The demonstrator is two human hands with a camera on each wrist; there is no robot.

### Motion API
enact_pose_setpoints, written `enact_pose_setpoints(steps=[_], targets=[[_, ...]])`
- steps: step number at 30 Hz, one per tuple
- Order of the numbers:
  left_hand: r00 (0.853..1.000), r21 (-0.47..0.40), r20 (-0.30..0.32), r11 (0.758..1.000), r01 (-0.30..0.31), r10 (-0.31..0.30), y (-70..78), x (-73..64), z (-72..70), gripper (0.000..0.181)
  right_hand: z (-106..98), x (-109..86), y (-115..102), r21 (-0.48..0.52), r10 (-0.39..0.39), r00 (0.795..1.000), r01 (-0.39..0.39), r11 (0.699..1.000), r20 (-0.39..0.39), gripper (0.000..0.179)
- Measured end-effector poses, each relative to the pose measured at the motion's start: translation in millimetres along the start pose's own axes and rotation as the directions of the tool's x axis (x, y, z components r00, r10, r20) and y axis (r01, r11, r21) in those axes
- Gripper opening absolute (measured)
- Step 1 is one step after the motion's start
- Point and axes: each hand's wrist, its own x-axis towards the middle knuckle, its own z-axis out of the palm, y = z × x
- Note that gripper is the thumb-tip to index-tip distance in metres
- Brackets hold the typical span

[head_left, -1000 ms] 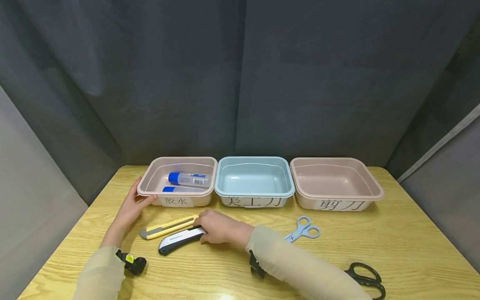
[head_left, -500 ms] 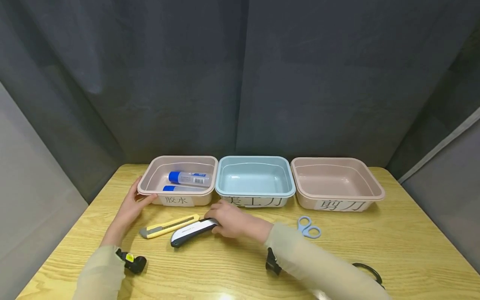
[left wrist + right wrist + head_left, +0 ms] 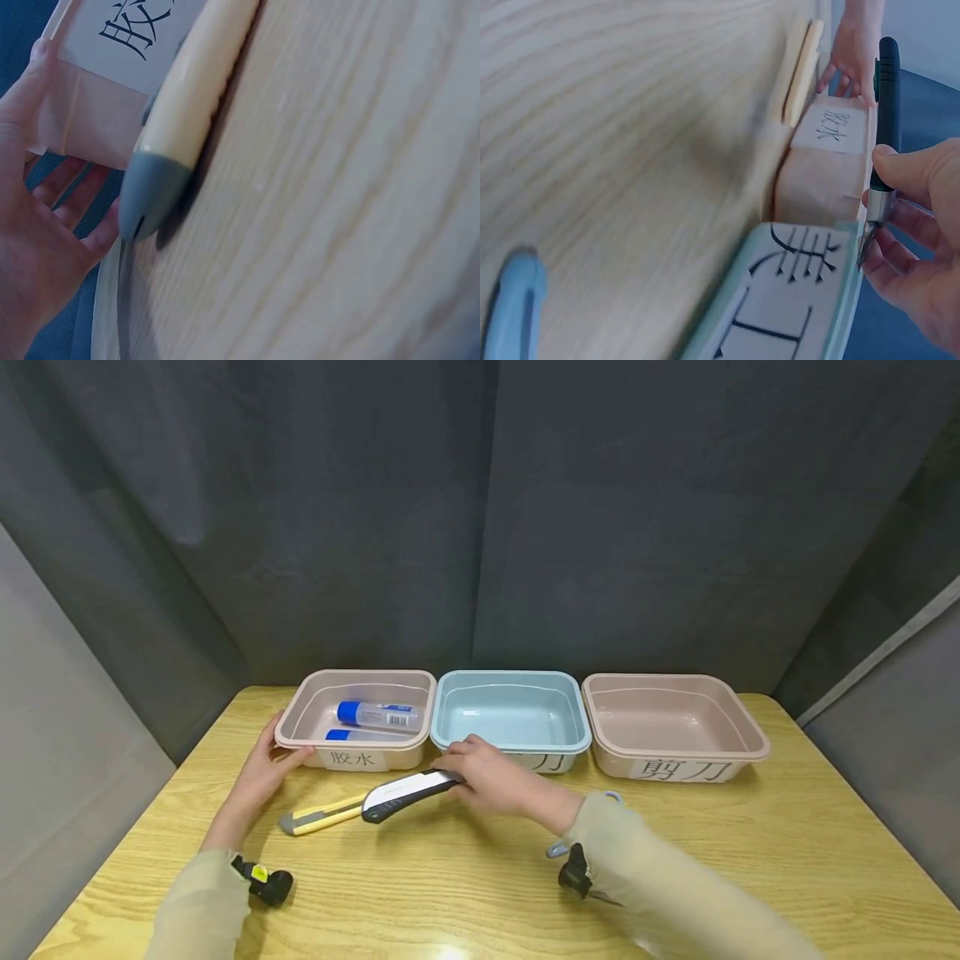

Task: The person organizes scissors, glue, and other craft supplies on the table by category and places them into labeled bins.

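My right hand [image 3: 495, 779] grips a black-and-white utility knife [image 3: 405, 792] near its metal front end. The knife hangs above the table, in front of the blue box [image 3: 513, 748]; in the right wrist view its dark handle [image 3: 889, 97] points away from the fingers. A yellow utility knife [image 3: 322, 817] lies on the table, partly covered by the held one. At the left pink box [image 3: 401, 762], my left hand [image 3: 258, 777] touches the front left corner, thumb at the front rim and fingers along the side.
Two blue-capped glue bottles [image 3: 382, 716] lie in the left pink box. Another pink box [image 3: 675, 753] stands at the right. Light-blue scissors [image 3: 557, 849] are mostly hidden under the right forearm. A dark curtain [image 3: 480, 527] hangs behind.
The right hand has lifted the black-and-white utility knife and carried it right and toward the blue box. The right forearm now covers more of the scissors. My left hand stays put.
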Motion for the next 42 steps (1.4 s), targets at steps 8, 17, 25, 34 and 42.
enact_pose_setpoints(steps=[8,17,25,34,42], targets=[[1.000,0.002,-0.005,1.000,-0.007,0.007,-1.3,0.0,0.0,0.094,-20.6,-8.9,12.3,0.002,0.034,0.998,-0.034,0.999,-0.053,0.034],[1.000,0.010,-0.006,1.000,-0.010,0.010,-3.5,0.2,-0.8,0.093,-34.6,-18.0,31.9,-0.006,0.113,0.989,-0.115,0.993,-0.093,0.036],[1.000,0.002,-0.005,1.000,-0.011,0.011,-4.6,0.5,-0.6,0.093,-40.3,-25.3,49.2,0.003,0.198,0.973,-0.199,0.980,-0.116,0.038],[1.000,-0.020,-0.009,1.000,-0.017,0.017,-4.7,2.4,1.1,0.095,-39.7,-33.7,76.1,0.008,0.310,0.943,-0.311,0.950,-0.123,0.038],[1.000,-0.010,-0.011,1.000,-0.018,0.018,-1.5,0.3,1.4,0.094,-35.6,-36.7,97.4,0.018,0.293,0.947,-0.293,0.956,-0.130,0.035]])
